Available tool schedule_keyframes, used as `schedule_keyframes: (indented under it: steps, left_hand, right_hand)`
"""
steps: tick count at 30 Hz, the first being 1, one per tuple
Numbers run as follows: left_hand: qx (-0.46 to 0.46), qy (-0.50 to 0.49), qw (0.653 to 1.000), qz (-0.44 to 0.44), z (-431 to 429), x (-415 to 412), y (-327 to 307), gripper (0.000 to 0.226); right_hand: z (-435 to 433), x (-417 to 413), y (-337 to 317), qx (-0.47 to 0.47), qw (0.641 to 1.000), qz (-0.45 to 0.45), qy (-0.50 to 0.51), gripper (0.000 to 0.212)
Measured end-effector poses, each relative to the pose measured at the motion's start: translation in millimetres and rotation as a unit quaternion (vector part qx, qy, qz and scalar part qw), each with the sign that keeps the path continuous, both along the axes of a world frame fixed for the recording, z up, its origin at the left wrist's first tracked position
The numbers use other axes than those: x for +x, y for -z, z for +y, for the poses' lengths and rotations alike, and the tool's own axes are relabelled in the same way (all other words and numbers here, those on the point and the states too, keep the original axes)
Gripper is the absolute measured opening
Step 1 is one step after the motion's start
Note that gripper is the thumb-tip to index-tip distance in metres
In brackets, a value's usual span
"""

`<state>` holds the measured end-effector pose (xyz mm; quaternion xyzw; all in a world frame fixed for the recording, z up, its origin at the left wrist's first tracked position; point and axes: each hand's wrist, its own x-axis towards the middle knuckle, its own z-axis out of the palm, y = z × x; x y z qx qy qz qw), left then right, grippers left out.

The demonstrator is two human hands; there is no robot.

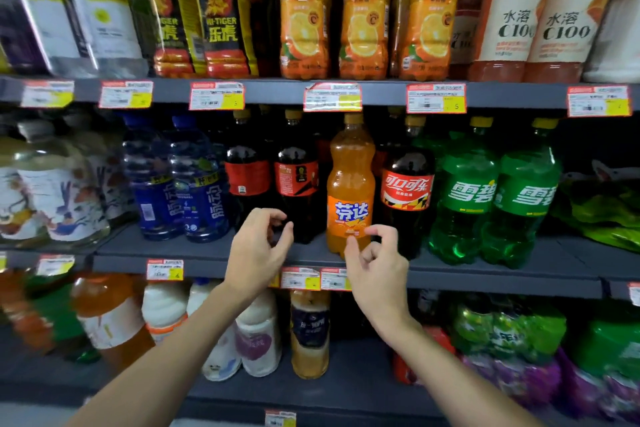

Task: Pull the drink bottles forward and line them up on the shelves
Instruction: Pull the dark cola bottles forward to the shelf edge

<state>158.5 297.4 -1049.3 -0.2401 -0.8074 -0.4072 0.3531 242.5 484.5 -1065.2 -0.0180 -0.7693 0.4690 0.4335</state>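
Left hand (258, 248) and right hand (379, 269) are raised side by side — fingers (268, 214) loosely curled, holding nothing.

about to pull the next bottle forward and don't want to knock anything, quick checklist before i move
1. Left hand free: ok, fingers loosely curled, holding nothing.
2. Right hand clear of the orange soda bottle: cannot tell, thumb and forefinger overlap its base.
3. Orange soda bottle upright near the front edge of the middle shelf: ok.
4. Dark cola bottles in line with it: not ok, they stand farther back.
5. Red-label cola bottle and green bottles upright: ok.
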Motion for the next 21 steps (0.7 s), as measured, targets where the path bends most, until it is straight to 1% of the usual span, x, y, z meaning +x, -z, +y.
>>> schedule_keyframes:
  steps: [2,4,5,7,10,12,14,16,19,21]
  left_hand:
    - [0.000,-0.041,0.999,0.011,-14.8,-9.2,-0.6,0.026]
    - [0.031,-0.062,0.997,-0.023,-24.7,-14.0,0.5,0.042]
    - [0.053,-0.067,0.995,-0.054,-27.0,-13.3,2.7,0.052]
    - [0.087,-0.068,0.987,-0.117,-28.9,-9.5,8.8,0.068]
    - [0.079,-0.075,0.981,-0.161,-32.5,-10.7,14.1,0.082]
    - [0.073,-0.083,0.977,-0.183,-34.9,-17.0,12.3,0.087]
    - [0.073,-0.091,0.973,-0.199,-35.7,-24.4,8.6,0.091]
    - [0.065,-0.099,0.971,-0.210,-36.6,-31.0,5.4,0.093]
    - [0.045,-0.092,0.971,-0.216,-40.5,-38.9,4.6,0.089]
    - [0.042,-0.072,0.971,-0.222,-42.6,-41.3,5.5,0.085]
  right_hand:
    - [-32.4,-12.1,-1.4,0.020,1.000,-0.001,-0.008,0.020]
    - [-61.5,-26.0,-2.3,0.042,0.999,-0.032,-0.003,0.022]
    - [-74.6,-32.9,-3.4,0.045,0.997,-0.058,0.003,0.029]
    - [-96.3,-46.1,-6.1,0.026,0.993,-0.111,0.029,0.052]
    - [-117.1,-62.4,-10.9,-0.011,0.981,-0.175,0.079,0.083]
    - [-122.4,-70.6,-15.5,-0.019,0.972,-0.204,0.117,0.093]
    - [-122.2,-77.3,-20.9,-0.025,0.964,-0.227,0.136,0.096]
    - [-119.5,-85.1,-26.7,-0.036,0.957,-0.252,0.142,0.093]
    - [-116.2,-95.1,-30.5,-0.050,0.948,-0.279,0.145,0.075]
    - [-116.0,-96.8,-30.2,-0.051,0.946,-0.288,0.141,0.069]
